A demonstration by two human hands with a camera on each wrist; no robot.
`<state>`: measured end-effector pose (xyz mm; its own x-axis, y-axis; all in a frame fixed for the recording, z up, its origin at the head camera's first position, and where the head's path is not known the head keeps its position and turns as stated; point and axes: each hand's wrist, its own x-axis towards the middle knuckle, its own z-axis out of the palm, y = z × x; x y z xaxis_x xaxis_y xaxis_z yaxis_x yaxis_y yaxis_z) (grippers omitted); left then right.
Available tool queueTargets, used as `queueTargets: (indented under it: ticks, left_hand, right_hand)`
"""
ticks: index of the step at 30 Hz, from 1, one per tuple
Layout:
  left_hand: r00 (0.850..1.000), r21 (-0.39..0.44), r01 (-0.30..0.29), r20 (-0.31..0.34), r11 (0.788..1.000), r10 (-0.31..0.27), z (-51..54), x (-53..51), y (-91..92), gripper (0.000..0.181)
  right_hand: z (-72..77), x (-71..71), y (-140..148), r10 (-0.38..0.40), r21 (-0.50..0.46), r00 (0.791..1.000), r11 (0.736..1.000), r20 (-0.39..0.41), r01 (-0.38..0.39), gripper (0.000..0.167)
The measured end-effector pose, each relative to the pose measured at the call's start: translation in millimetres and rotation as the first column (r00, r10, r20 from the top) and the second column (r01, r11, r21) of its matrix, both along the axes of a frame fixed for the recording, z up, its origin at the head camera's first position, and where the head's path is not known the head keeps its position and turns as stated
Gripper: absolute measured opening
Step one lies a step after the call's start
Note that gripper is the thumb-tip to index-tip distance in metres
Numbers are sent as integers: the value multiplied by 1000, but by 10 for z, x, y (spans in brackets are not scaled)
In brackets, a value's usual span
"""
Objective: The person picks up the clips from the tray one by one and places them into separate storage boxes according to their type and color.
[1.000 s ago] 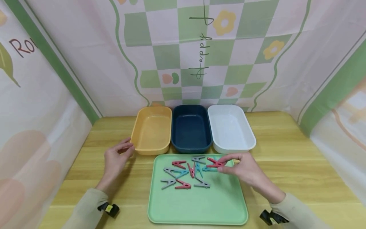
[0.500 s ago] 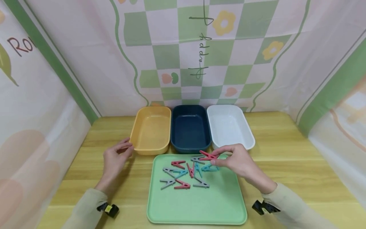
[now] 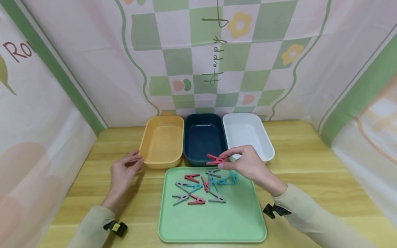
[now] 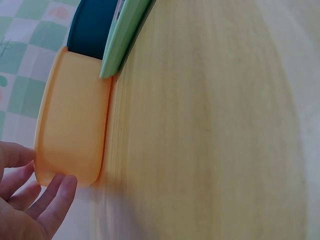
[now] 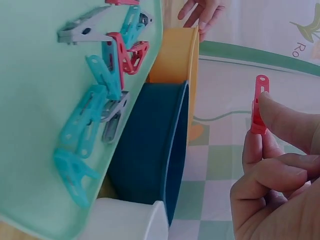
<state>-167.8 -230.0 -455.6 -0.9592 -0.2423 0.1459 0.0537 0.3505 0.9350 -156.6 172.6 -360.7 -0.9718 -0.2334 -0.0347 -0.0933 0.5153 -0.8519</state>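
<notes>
A red clothespin [image 3: 215, 159] is pinched between the thumb and fingers of my right hand [image 3: 249, 167], held above the front edge of the dark blue bin [image 3: 205, 137]. In the right wrist view that clothespin [image 5: 259, 105] hangs clear of everything else. My left hand [image 3: 125, 172] touches the near left corner of the yellow bin [image 3: 162, 143] with relaxed fingers; the left wrist view shows its fingertips against the bin's outer wall [image 4: 75, 115]. On the green tray [image 3: 212, 224] lie several red, grey and turquoise clothespins, among them a red one [image 3: 196, 199] and a grey one [image 3: 217, 198].
To the right of the dark blue bin stands a white bin [image 3: 248, 132], partly behind my right hand. The three bins stand side by side along the back of the wooden table [image 3: 297, 151], against a patterned cloth [image 3: 178, 62].
My right hand has carried the red clothespin up and to the left, from over the tray to the dark blue bin's front edge. The left hand stays at the yellow bin.
</notes>
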Motion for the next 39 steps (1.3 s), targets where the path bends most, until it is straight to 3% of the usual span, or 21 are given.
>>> queueTargets:
  ticks: [25, 39]
  left_hand:
    - [1000, 18, 18, -23, 1000, -18, -1, 6, -18, 19]
    - [1000, 36, 13, -29, 999, -12, 26, 8, -10, 19]
  right_hand:
    - [137, -456, -486, 25, -29, 999, 999, -28, -26, 21]
    - [124, -707, -782, 37, -39, 998, 998, -51, -39, 16]
